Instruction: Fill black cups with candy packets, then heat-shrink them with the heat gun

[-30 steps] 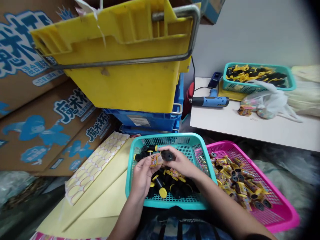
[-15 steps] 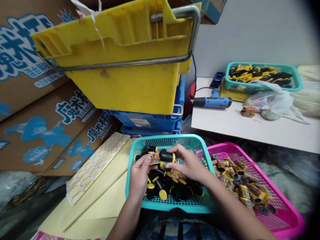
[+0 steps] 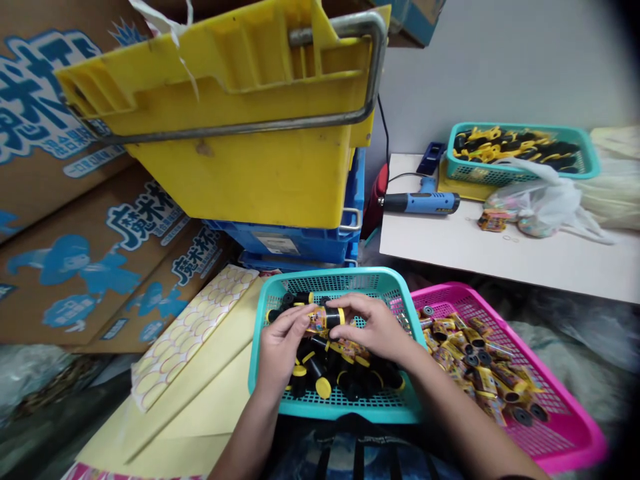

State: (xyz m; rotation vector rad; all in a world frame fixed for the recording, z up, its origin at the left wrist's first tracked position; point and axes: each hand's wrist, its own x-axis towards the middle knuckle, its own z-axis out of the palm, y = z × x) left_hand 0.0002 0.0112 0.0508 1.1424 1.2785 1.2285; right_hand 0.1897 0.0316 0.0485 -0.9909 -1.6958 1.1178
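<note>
Since the picture one second earlier, the two hands have drawn together: the label (image 3: pixel 317 321), then held apart in the left hand (image 3: pixel 279 347), now lies against the tube (image 3: pixel 334 315), and the right hand (image 3: pixel 376 328) has turned the tube level. The fingers of both hands are closed on the tube, the left pressing the label at one end, the right pinching the end with the yellow band. The tube is held just above the far half of the teal basket (image 3: pixel 330 275), clear of the pile below. How far the label is wrapped around cannot be told; its far side is hidden. Judged from the baskets, the work is well advanced but not complete: the pink basket (image 3: pixel 445 288), just beside on the right, holds a large heap of labelled tubes (image 3: pixel 480 373), while a smaller heap of bare tubes (image 3: pixel 345 377) remains in the teal basket. A sticker sheet (image 3: pixel 190 327) lies near the left hand. The worktop (image 3: pixel 500 253) stands well apart at the right.
</note>
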